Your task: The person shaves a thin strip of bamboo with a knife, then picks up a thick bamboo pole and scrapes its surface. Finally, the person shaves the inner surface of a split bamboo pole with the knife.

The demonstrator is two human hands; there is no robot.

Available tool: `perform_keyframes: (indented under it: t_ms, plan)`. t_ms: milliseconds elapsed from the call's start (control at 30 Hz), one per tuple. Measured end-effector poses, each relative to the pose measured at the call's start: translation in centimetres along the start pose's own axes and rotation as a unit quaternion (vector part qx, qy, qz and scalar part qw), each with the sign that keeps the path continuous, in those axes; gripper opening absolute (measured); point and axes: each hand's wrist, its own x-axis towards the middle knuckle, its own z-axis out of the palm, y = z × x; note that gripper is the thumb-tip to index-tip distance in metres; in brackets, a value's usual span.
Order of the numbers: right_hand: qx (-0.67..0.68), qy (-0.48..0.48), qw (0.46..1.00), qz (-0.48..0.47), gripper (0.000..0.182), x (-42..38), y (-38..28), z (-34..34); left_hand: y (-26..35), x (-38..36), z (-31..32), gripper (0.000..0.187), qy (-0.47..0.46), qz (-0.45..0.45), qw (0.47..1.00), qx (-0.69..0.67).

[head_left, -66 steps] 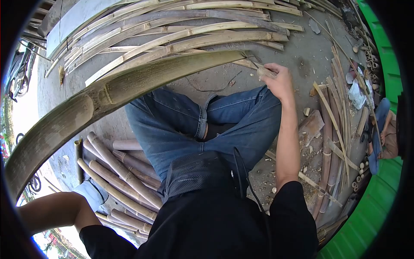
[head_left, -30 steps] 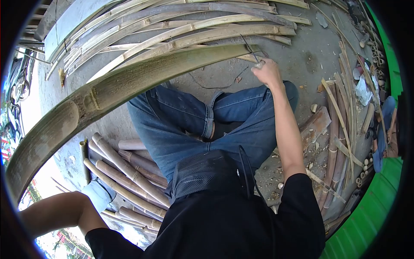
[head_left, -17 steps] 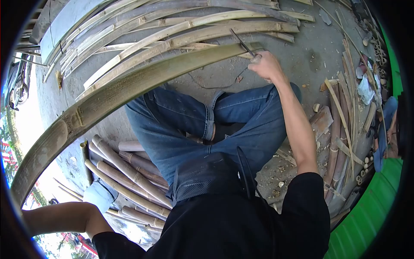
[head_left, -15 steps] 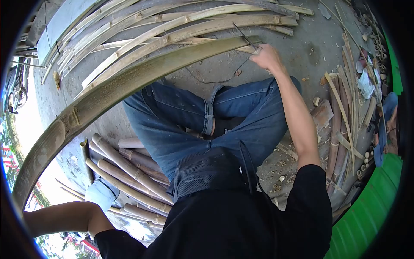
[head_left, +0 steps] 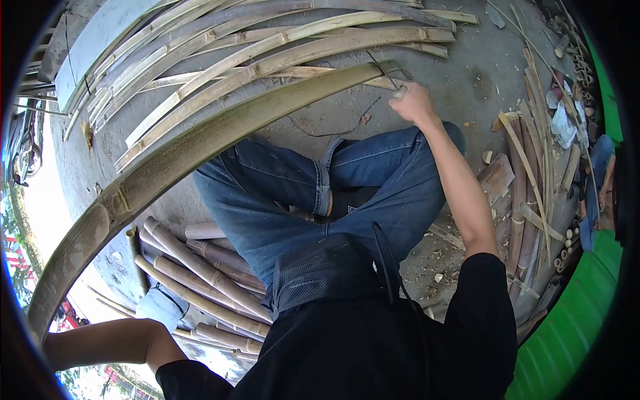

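A long, wide split bamboo slat [head_left: 200,143] arcs from the lower left up to the upper right, above my crossed legs in blue jeans [head_left: 373,187]. My right hand [head_left: 413,103] is closed on the handle of a thin-bladed knife [head_left: 381,67]. The blade rests against the far end of the slat. My left forearm [head_left: 107,340] reaches toward the lower left edge of the picture. The left hand itself is out of view.
A pile of split bamboo strips [head_left: 267,40] lies on the concrete beyond the slat. Round bamboo poles [head_left: 200,267] are stacked at my left. Offcuts and strips [head_left: 527,167] lie at the right beside a green wall [head_left: 567,333]. Another person's legs [head_left: 593,193] show there.
My right hand has moved from near my knee to the slat's far end and set the knife blade against it. The slat's near part has dipped a little lower.
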Motion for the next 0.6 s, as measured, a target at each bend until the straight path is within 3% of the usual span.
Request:
perform_keyframes:
  t_ms: [33, 133, 200, 267, 300, 333, 367, 400, 433, 467, 533, 600]
  plan:
    - [-0.053, -0.007, 0.997, 0.054, 0.040, 0.8, 0.1, -0.3, -0.4, 0.5, -1.7, 0.028, 0.011, -0.028, 0.999, -0.030]
    - [-0.006, 0.054, 0.999, 0.004, 0.049, -1.5, -2.9, 0.7, -0.4, 2.9, -6.8, 0.024, 0.029, -0.104, 0.989, -0.099]
    - [0.054, 0.061, 0.995, -0.050, 0.056, -7.2, -11.5, -0.3, 0.0, 4.9, -7.1, 0.023, 0.019, -0.170, 0.976, -0.138]
    - [0.130, 0.020, 0.984, -0.120, 0.050, -12.9, -19.6, -2.1, -1.3, 2.3, -1.7, 0.026, 0.169, -0.089, 0.980, 0.060]
    - [0.215, 0.002, 0.960, -0.177, 0.043, -15.2, -23.1, -2.9, -1.7, 1.5, 0.1, 0.027, 0.179, -0.082, 0.976, 0.091]
    - [0.218, 0.019, 0.943, -0.249, 0.038, -17.4, -26.5, -3.5, -2.3, 0.9, 1.1, 0.027, 0.190, -0.078, 0.971, 0.124]
    - [0.208, 0.023, 0.927, -0.311, 0.037, -19.6, -29.7, -4.0, -2.1, 4.0, -2.7, 0.038, 0.137, -0.135, 0.980, 0.053]
    - [0.236, 0.051, 0.902, -0.359, 0.036, -21.4, -32.6, -3.7, -2.8, 5.2, -3.4, 0.037, 0.196, -0.127, 0.971, 0.048]
    - [0.195, 0.072, 0.895, -0.394, 0.036, -22.4, -34.5, -3.2, -3.5, 3.5, -0.1, 0.037, 0.245, -0.117, 0.957, 0.100]
    - [0.203, 0.127, 0.890, -0.387, 0.037, -22.6, -35.4, -2.3, -3.8, 1.6, 2.9, 0.038, 0.297, -0.104, 0.937, 0.154]
    - [0.206, 0.138, 0.901, -0.356, 0.039, -20.2, -32.8, -1.4, -3.8, 3.2, 0.1, 0.045, 0.272, -0.177, 0.941, 0.100]
    - [0.220, 0.054, 0.951, -0.213, 0.043, -15.4, -26.1, -0.6, -4.6, -0.8, 3.9, 0.048, 0.334, -0.143, 0.921, 0.141]
